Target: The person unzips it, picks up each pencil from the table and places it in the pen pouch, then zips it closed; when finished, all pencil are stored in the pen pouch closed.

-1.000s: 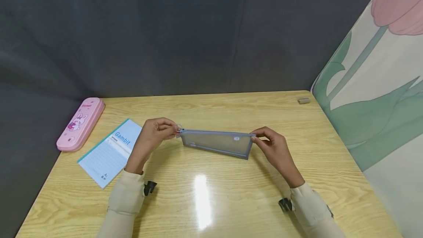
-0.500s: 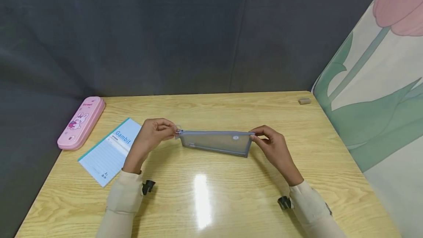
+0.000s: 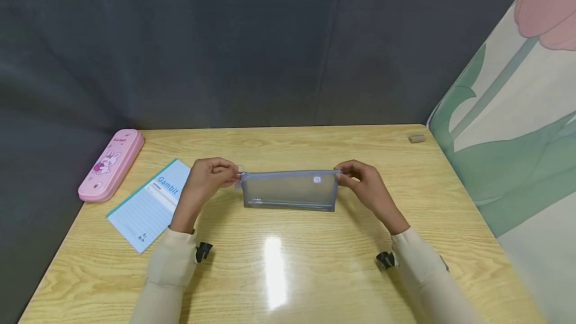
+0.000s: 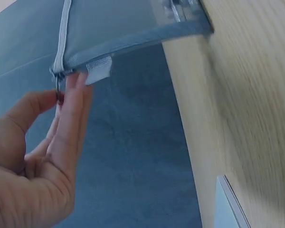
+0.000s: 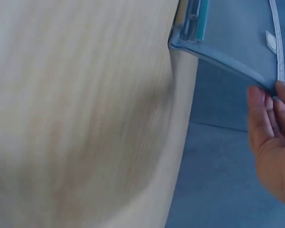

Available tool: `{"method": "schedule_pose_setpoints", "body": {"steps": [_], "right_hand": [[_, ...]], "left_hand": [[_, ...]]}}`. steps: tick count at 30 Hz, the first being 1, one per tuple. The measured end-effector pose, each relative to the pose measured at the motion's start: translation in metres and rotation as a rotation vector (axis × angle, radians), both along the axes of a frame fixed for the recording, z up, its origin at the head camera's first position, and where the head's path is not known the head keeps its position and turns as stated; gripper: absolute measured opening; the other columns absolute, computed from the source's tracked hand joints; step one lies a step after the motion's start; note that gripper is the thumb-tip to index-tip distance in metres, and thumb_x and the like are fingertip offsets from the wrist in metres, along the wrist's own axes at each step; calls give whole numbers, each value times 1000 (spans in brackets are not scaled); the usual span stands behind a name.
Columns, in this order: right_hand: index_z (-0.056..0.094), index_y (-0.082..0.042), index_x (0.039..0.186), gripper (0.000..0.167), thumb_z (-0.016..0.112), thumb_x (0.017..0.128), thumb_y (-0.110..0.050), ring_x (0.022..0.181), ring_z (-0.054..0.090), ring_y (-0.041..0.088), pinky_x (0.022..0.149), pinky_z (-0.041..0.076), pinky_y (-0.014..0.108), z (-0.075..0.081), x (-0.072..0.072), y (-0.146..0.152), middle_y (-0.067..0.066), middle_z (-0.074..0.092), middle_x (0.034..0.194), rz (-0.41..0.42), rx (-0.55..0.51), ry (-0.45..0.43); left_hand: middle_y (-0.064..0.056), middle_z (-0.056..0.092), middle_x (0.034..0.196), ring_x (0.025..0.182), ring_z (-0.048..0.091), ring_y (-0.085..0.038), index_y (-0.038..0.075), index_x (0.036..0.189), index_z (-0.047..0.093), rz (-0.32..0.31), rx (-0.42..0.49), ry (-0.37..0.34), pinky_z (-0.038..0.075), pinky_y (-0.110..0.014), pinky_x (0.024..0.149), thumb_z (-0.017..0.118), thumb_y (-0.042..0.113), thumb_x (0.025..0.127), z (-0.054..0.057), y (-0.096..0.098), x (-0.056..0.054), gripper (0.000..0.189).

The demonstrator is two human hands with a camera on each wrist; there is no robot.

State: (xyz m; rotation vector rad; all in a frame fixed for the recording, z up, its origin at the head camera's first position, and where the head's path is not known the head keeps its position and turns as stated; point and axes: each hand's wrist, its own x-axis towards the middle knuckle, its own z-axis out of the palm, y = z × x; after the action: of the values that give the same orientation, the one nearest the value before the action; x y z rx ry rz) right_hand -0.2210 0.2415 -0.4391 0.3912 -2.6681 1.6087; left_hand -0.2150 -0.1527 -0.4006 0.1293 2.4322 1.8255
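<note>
A see-through grey-blue zip pencil pouch (image 3: 290, 191) is stretched level between both hands, its zipper edge uppermost. At its left end, my left hand (image 3: 209, 181) pinches the zipper pull (image 4: 60, 90) between thumb and fingers; a small fabric tab (image 4: 99, 70) sticks out beside them. My right hand (image 3: 364, 186) pinches the opposite top corner between thumb and fingertips. The zipper (image 5: 277, 42) looks closed along the part I can see. Slim stick-like items, one of them teal (image 5: 202, 20), lie along the bottom inside the pouch; their kind is unclear.
Left of the hands, a blue "Gambit" notebook (image 3: 148, 209) lies on the wooden table (image 3: 324, 274), partly behind the left wrist. A pink pencil case (image 3: 110, 166) lies at the far left edge. Near the back right corner is a small brownish block (image 3: 417, 138). A dark curtain (image 3: 270, 49) hangs behind.
The right hand has shifted slightly left and away from me. The pouch's right end rose with it, so the pouch hangs straighter and shows more of its front. Both hands keep their hold.
</note>
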Motion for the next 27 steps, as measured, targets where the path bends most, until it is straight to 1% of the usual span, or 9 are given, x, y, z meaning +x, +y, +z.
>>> {"method": "schedule_pose_setpoints", "body": {"steps": [2,6,10,14,17,21,24,27], "right_hand": [[72,4,125,21,67,109,-9,102,74,29,94,62,51,1,-11,-3,18,74,111,4,-16,-60],[71,6,127,23,65,111,-10,104,76,33,97,61,51,-1,-31,-7,20,74,114,9,22,-149],[71,8,126,24,65,110,-9,102,77,36,93,63,48,-7,-44,-10,23,75,113,-9,82,-193],[73,8,123,24,67,110,-10,96,75,34,85,64,45,-13,-51,-11,22,76,109,-47,153,-201],[75,8,121,23,67,109,-11,92,74,32,80,62,42,-16,-54,-13,21,76,107,-60,195,-196],[75,8,121,23,68,109,-10,90,72,29,75,59,37,-20,-57,-15,20,77,106,-55,227,-204],[75,7,121,23,67,109,-10,91,71,27,74,56,34,-23,-58,-17,20,76,107,-53,246,-223],[75,7,122,22,68,109,-9,91,70,25,73,56,33,-25,-60,-18,20,76,108,-55,253,-236]], "left_hand": [[-24,78,115,99,79,-24,-10,122,74,28,-37,9,63,-36,92,64,11,110,-2,2,-6,26],[-26,78,112,98,79,-32,-12,122,75,53,-103,13,64,-39,90,63,9,108,-8,6,-24,28],[-26,79,107,92,80,-31,-12,116,78,64,-164,-25,65,-39,86,62,5,104,-15,11,-43,27],[-22,80,99,85,80,-28,-10,110,81,85,-232,-60,66,-35,79,61,3,101,-19,19,-57,26],[-20,80,97,84,79,-28,-9,109,82,97,-283,-86,65,-32,76,61,2,102,-22,22,-63,24],[-19,81,98,88,78,-29,-8,109,82,96,-330,-147,64,-32,78,63,1,103,-26,24,-67,23],[-18,81,98,90,79,-30,-8,110,82,89,-341,-189,64,-32,80,63,1,102,-29,24,-70,22],[-19,81,96,89,80,-29,-9,110,82,87,-335,-198,65,-32,79,63,0,101,-32,24,-71,22]]}}
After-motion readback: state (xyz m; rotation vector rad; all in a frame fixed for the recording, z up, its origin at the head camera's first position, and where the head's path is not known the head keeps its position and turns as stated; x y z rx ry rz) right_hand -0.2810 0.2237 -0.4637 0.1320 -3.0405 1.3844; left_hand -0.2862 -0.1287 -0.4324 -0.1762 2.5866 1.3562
